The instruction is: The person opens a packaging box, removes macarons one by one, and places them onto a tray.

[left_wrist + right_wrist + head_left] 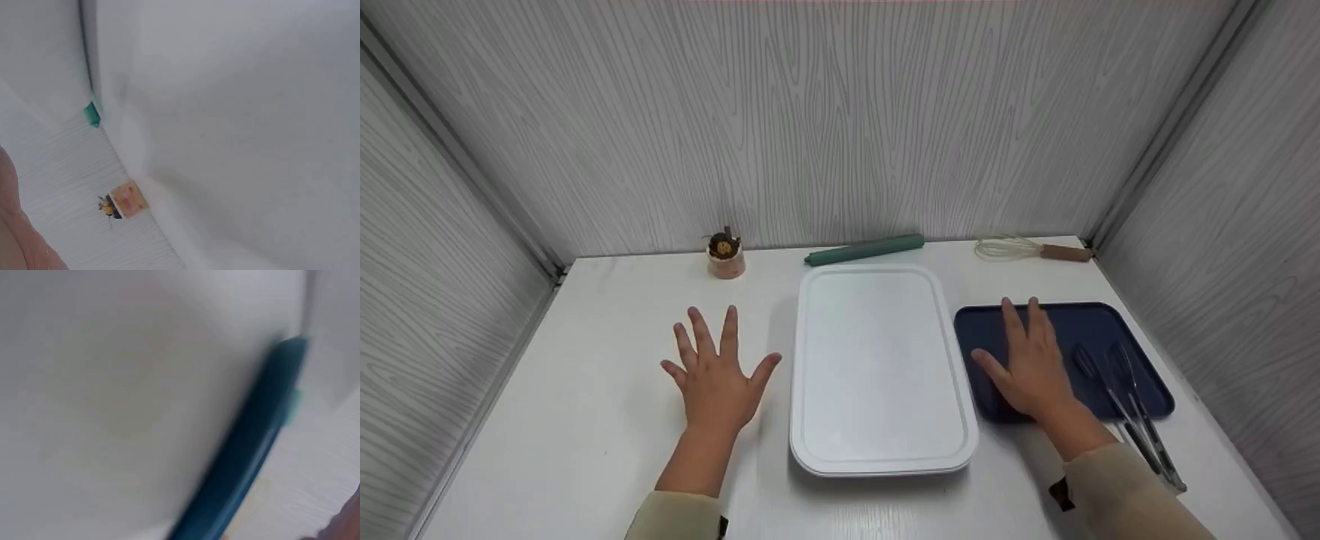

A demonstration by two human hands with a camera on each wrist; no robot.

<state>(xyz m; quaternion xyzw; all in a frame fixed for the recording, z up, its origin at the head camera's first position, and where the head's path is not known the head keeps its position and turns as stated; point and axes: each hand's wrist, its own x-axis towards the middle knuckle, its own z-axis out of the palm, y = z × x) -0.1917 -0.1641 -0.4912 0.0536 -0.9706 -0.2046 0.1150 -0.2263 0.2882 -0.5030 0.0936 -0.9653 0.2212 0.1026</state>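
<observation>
The left hand lies flat, fingers spread, on the white table; the right hand rests open-fingered on the dark blue rectangular plastic tray near the right edge. No writing is readable.

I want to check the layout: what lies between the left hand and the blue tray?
In the head view, the white tray lies between the left hand and the blue tray, on which the right hand rests.

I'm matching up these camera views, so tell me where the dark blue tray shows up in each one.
Head: the dark blue tray lies right of the white tray, under the right hand, with tongs on it.
Left wrist: not in view.
Right wrist: a blurred dark blue edge runs diagonally at right.
Shared landmark: the green roll, whose end shows in the left wrist view.
</observation>
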